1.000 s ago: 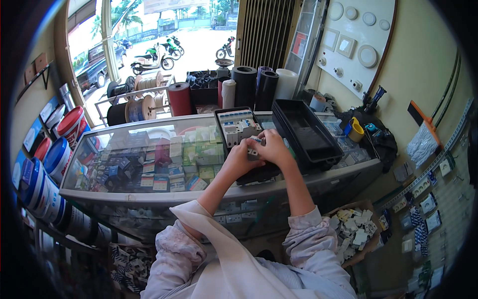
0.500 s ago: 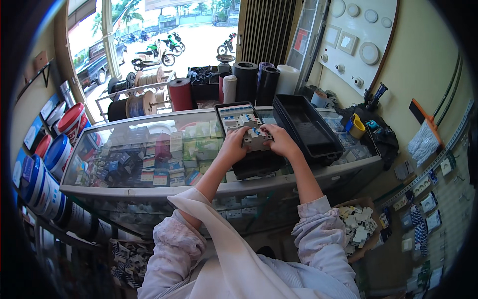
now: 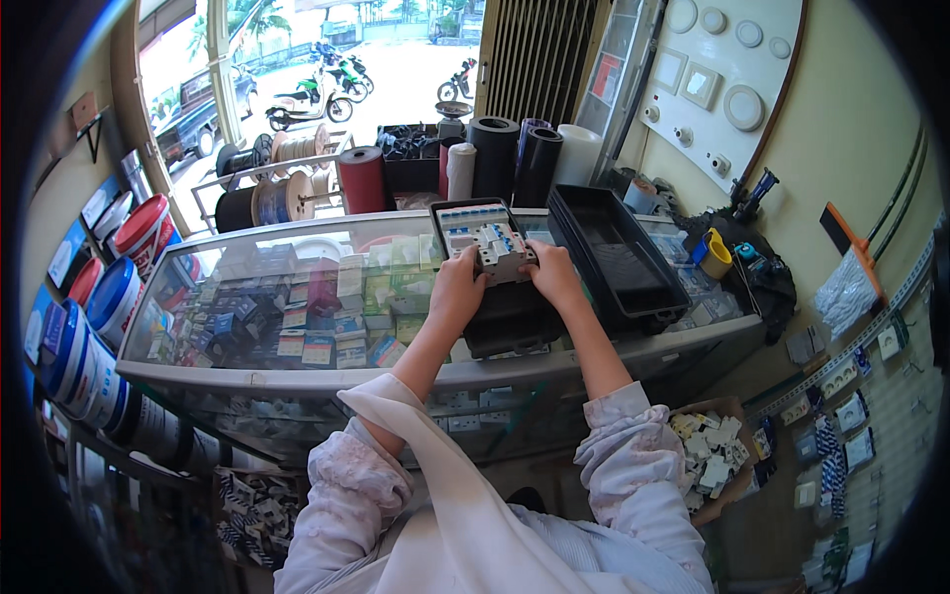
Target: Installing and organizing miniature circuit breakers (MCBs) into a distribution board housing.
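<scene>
My left hand (image 3: 458,285) and my right hand (image 3: 552,272) grip the two ends of a row of white circuit breakers (image 3: 503,259) with blue switches. The fingers are closed around its sides, partly hidden by the breakers. The row sits in or just over a black tray (image 3: 510,325) on the glass counter; I cannot tell whether it touches the bottom. Another row of circuit breakers (image 3: 472,215) lies at the tray's far end. The near part of the tray shows bare black.
To the right stands a stack of black trays (image 3: 633,267). The glass display counter (image 3: 233,379) holds small boxes. Rolls of sheeting (image 3: 492,163) and cable spools (image 3: 287,198) stand beyond it. Paint buckets (image 3: 114,297) line the left; a carton of white parts (image 3: 737,411) sits low right.
Both hands have moved slightly away from me with the row of breakers, which now lies closer against the far row. The whole view has shifted a little.
</scene>
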`<state>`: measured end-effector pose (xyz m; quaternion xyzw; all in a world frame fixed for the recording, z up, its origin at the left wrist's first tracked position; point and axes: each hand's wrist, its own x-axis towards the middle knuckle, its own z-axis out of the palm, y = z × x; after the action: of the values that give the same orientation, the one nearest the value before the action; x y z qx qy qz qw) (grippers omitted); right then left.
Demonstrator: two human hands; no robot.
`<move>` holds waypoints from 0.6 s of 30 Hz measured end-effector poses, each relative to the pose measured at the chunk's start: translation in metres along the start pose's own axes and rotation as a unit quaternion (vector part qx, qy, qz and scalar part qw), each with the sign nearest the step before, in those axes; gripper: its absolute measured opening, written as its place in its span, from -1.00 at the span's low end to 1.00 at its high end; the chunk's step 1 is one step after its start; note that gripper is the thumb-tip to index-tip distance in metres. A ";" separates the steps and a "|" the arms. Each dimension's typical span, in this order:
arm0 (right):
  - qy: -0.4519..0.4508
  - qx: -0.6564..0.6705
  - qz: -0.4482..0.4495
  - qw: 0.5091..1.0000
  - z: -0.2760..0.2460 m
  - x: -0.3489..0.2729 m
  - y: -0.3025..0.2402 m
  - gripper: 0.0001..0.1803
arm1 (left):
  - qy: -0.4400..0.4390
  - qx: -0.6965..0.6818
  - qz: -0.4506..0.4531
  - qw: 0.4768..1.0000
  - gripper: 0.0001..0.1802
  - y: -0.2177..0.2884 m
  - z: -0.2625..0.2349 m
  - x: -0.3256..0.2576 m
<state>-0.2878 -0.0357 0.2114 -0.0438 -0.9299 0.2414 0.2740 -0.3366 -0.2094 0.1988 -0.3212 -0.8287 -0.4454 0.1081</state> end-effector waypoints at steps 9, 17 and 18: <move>0.014 -0.001 -0.012 1.000 0.003 0.000 0.000 -0.49 | 0.017 0.032 0.014 0.999 -0.52 0.006 -0.002 -0.001; 0.032 0.034 -0.014 0.999 0.003 -0.003 -0.002 -0.50 | 0.022 0.061 0.051 0.997 -0.57 -0.001 0.004 -0.002; 0.030 0.037 -0.011 0.999 0.003 -0.003 -0.002 -0.50 | 0.023 0.069 0.050 0.996 -0.58 0.000 0.005 -0.002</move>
<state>-0.2862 -0.0390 0.2086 -0.0310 -0.9121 0.2710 0.3060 -0.3348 -0.2059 0.1950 -0.3434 -0.8378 -0.3884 0.1713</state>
